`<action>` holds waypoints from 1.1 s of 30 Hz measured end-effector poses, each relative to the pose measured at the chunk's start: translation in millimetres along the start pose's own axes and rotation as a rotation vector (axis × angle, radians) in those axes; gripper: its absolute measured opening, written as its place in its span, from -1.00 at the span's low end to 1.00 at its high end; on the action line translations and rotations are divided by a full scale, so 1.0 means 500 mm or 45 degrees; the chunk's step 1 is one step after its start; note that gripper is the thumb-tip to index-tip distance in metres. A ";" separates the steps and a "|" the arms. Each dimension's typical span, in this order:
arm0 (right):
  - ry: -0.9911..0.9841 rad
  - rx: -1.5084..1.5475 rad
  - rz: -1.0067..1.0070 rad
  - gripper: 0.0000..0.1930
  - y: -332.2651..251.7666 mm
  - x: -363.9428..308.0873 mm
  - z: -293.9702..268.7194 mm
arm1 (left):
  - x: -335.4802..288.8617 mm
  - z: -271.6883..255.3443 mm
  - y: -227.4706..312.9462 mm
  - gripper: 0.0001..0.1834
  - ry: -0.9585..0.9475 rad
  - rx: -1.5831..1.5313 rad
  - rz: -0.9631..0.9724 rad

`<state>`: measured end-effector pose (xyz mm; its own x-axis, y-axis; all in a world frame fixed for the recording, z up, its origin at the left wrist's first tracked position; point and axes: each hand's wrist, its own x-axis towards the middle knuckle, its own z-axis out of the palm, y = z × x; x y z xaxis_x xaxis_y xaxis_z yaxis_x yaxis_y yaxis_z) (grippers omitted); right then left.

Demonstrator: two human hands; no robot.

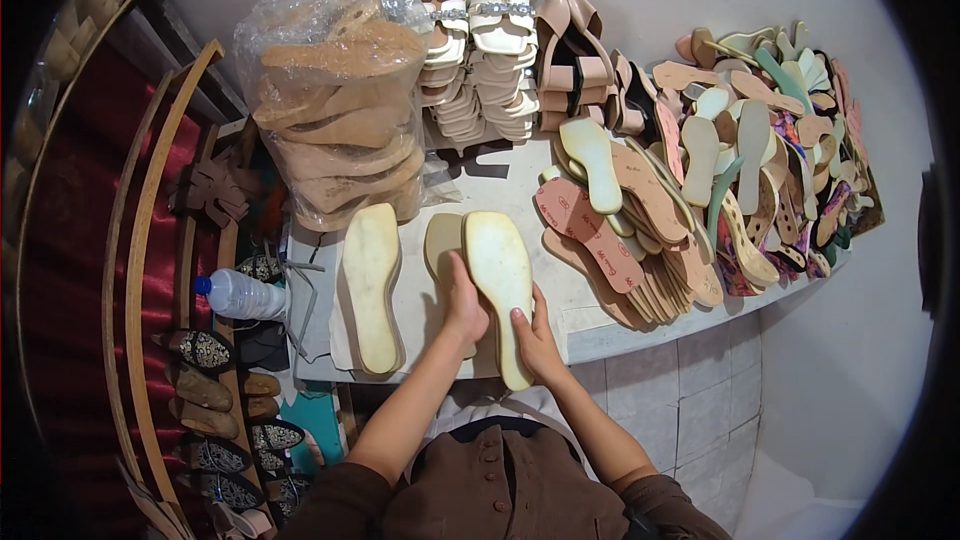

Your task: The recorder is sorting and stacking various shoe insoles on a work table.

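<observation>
A cream, square-toed shoe insole (pixel 500 255), perhaps with more stacked under it, is held tilted over the front of the table. My left hand (pixel 466 308) grips its left edge, fingers partly hidden behind it. Around the narrow heel part on the right, my right hand (pixel 538 342) is closed, thumb on top. A darker beige insole (pixel 441 237) lies partly covered behind my left hand. Left of it rests a stack of cream insoles (pixel 371 285), its layered edge showing.
Clear plastic bag (pixel 340 130) of tan soles, white sandals (pixel 500 30) and pink heeled sandals (pixel 575 60) stand along the back. Heaped insoles (pixel 630 200) and sole pieces (pixel 790 160) crowd the right. A water bottle (pixel 245 295) and a shoe rack (pixel 225 380) are at left.
</observation>
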<state>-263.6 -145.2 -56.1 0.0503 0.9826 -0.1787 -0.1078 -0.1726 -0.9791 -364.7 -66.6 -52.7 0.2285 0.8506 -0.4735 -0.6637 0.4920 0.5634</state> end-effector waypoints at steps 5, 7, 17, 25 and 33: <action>0.151 -0.016 -0.032 -0.48 0.006 0.013 -0.004 | -0.068 -0.044 -0.087 -0.34 -0.201 0.444 0.317; 0.179 -0.016 0.021 -0.50 -0.007 0.014 0.004 | -0.084 -0.058 -0.103 -0.33 -0.206 0.571 0.337; 0.232 -0.386 0.004 -0.51 0.013 0.037 0.043 | -0.124 -0.039 -0.081 -0.44 -0.075 0.896 0.635; 0.175 -0.449 0.048 -0.53 0.019 0.079 0.117 | -0.119 -0.111 -0.046 -0.55 0.326 1.477 0.900; 0.200 -0.543 0.109 -0.54 0.046 0.083 0.140 | -0.105 -0.160 -0.043 -0.53 0.495 1.576 0.843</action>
<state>-333.5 -103.5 -79.2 0.2123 0.9471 -0.2407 0.2985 -0.2974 -0.9069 -419.2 -136.9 -94.0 -0.2061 0.9765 0.0627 0.5034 0.0508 0.8626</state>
